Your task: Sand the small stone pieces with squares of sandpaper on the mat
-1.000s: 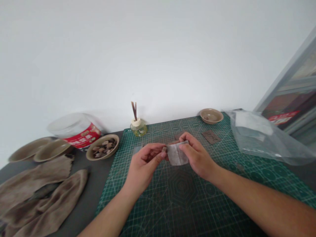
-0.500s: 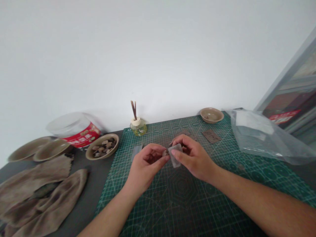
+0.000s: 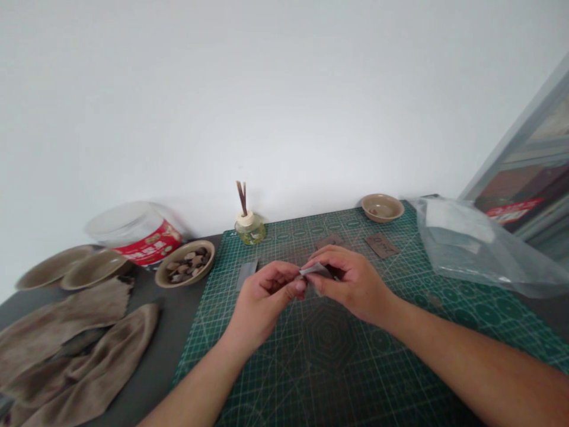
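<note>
My left hand [image 3: 267, 302] is closed in a pinch, thumb against fingers, on a small brown piece that is mostly hidden now. Against it, my right hand [image 3: 351, 281] grips a small grey sheet [image 3: 317, 271] that looks like sandpaper, bent and tilted between thumb and fingers. The two hands meet at the fingertips over the green cutting mat [image 3: 275, 379]. Behind them lie a brown card-like square with handwriting [image 3: 381, 245] and another brown square [image 3: 329, 241], partly covered by my right hand. A flat grey strip [image 3: 246, 274] lies beside my left hand.
On the left stand a bowl of small brown pieces [image 3: 189, 265], two more bowls [image 3: 95, 270], a clear tub with a red label [image 3: 142, 237] and a crumpled brown cloth [image 3: 89, 362]. A reed diffuser [image 3: 250, 228] stands at the back. To the right are a small bowl [image 3: 382, 207] and a plastic bag [image 3: 471, 249].
The grey sheet has tipped from facing me to lying nearly edge-on. My right hand has rolled over toward my left fingertips, and the small brown piece has become hidden.
</note>
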A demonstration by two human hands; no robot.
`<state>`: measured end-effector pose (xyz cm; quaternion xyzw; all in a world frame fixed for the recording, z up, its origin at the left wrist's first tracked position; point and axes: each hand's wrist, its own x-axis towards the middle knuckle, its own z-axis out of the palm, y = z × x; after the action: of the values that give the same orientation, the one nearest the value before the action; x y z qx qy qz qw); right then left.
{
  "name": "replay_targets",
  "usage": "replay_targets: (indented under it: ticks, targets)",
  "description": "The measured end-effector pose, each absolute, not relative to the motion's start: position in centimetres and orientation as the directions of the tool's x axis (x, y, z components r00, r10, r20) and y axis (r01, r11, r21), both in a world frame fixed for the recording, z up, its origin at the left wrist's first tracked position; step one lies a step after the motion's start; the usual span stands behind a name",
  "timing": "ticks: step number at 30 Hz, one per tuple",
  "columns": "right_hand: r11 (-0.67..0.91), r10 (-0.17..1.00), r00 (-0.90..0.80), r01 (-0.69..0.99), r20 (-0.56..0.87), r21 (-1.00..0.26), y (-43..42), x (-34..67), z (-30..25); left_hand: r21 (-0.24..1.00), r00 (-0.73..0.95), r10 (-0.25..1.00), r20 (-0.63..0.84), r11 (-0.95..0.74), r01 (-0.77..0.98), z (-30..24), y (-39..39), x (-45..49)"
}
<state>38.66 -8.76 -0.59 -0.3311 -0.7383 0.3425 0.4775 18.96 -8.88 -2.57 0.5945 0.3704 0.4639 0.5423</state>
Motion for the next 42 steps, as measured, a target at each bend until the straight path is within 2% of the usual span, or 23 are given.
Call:
replay_targets:
  ticks: [6,10,14,19,24,29,35,42]
  targets:
    - [0.502,0.849,-0.278,0.164,0.449,-0.849,-8.85,38.50,-0.72,0.994,0.285,0.952,0.108,-0.100,-0.044,-2.55,-9.06,19.05]
    - [0.468,0.867,-0.278,0.162,0.414,-0.869,-8.84,38.53,-0.83,0.991,0.259,0.958,0.120,-0.100,-0.091,-2.54,-9.17,19.36]
    - [0.476,0.869,-0.241,0.170,0.432,-0.863,-8.72,38.55,-1.01,0.995,0.292,0.952,0.095,-0.081,-0.059,-2.61,-9.28,19.72]
    - [0.471,0.868,-0.257,0.160,0.424,-0.868,-8.60,38.57,-1.11,0.991,0.248,0.961,0.124,-0.105,-0.088,-2.62,-9.16,19.58]
    - [0.463,0.881,-0.192,0.154,0.433,-0.873,-8.65,38.52,-1.18,0.995,0.320,0.943,0.087,-0.069,-0.065,-2.39,-9.44,19.77]
    - [0.292,0.931,-0.205,-0.072,0.301,-0.954,-8.86,38.52,-0.89,0.986,0.253,0.959,0.128,-0.095,-0.137,-2.29,-9.09,19.37]
    - [0.100,0.916,-0.329,-0.367,0.229,-0.925,-8.89,38.44,-1.15,0.964,0.207,0.969,0.136,-0.082,-0.252,-2.25,-8.81,19.08]
    - [-0.053,0.908,-0.385,-0.493,0.163,-0.869,-8.56,38.33,-1.05,0.960,0.202,0.969,0.141,-0.084,-0.268,-2.17,-8.92,19.20]
